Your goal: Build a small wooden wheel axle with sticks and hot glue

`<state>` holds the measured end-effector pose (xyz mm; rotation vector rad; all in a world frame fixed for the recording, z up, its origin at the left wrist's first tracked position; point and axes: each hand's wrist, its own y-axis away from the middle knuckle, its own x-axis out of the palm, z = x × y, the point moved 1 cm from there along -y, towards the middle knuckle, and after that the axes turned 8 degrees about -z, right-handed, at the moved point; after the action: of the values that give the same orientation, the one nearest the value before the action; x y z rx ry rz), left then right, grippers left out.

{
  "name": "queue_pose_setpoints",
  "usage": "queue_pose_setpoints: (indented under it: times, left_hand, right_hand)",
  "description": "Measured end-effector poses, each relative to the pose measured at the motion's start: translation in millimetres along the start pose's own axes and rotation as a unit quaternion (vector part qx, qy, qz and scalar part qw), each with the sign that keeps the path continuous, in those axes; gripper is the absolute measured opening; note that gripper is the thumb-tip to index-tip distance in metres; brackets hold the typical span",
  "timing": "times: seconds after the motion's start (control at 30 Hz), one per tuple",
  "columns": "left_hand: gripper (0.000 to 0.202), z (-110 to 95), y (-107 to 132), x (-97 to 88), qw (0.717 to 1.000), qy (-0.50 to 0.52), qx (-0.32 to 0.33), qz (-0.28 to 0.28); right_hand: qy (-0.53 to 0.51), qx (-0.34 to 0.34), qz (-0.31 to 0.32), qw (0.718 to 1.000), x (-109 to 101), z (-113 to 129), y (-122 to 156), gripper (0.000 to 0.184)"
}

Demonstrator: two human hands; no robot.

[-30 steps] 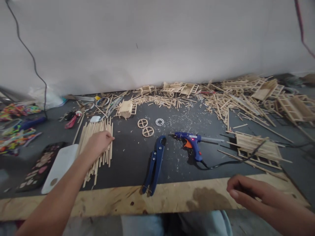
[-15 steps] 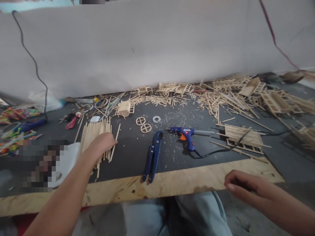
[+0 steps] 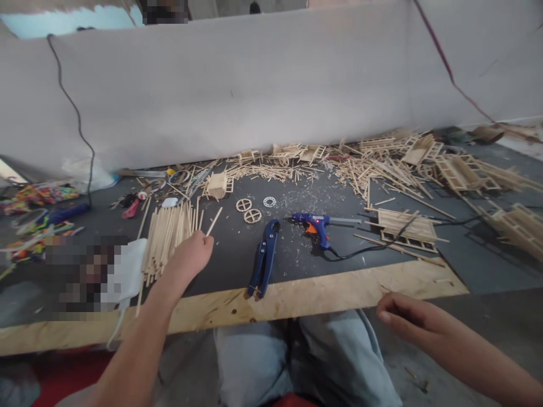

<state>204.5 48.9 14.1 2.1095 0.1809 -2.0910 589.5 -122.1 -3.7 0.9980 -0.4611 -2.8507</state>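
My left hand (image 3: 190, 257) is closed on a thin wooden stick (image 3: 214, 221), which points up and away from the fingers. Beside that hand, to its left, lies a bundle of similar wooden sticks (image 3: 167, 229). My right hand (image 3: 405, 321) hovers by the table's front edge with its fingers loosely curled in; nothing shows in it. Between the hands are a blue-handled cutter (image 3: 263, 263) and a blue glue gun (image 3: 318, 227) with an orange trigger and a clear glue stick in its back. Two spoked wooden wheels (image 3: 252, 215) and a white ring (image 3: 269, 202) lie behind the cutter.
Loose sticks and small wooden frames (image 3: 460, 172) pile up along the grey wall (image 3: 254, 85). A slatted wooden piece (image 3: 405, 226) sits right of the glue gun, near its black cord (image 3: 360, 251). Colourful strips (image 3: 38, 198) and a white sheet (image 3: 131, 268) are on the left.
My left hand has moved right and nearer, off the bundle, with a stick now lifted in its fingers. My right hand stays about where it was. The view has shifted slightly.
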Motion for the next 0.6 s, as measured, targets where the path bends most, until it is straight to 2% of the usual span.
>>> queue_pose_setpoints:
  times: [0.1, 0.17, 0.33, 0.47, 0.6]
  left_hand:
    - [0.026, -5, 27, 14.2, 0.999, 0.049, 0.017, -0.003]
    - [0.027, -13, 45, 24.8, 0.996, 0.079, 0.039, -0.001]
    - [0.029, -42, 79, 42.4, 0.988, 0.139, 0.049, 0.051]
    - [0.027, -63, 84, 43.0, 0.982, 0.168, 0.061, 0.055]
    - [0.022, -72, 78, 39.4, 0.978, 0.191, 0.065, 0.058]
  right_hand:
    - [-0.031, 0.011, 0.078, 0.996, 14, -1, 0, 0.037]
    - [-0.056, 0.016, 0.097, 0.994, 25, -1, -1, 0.035]
    - [-0.117, 0.023, 0.127, 0.985, 53, 13, -9, 0.025]
    - [-0.179, 0.029, 0.136, 0.974, 71, 30, -22, 0.021]
    - [-0.249, 0.022, 0.130, 0.960, 87, 40, -40, 0.025]
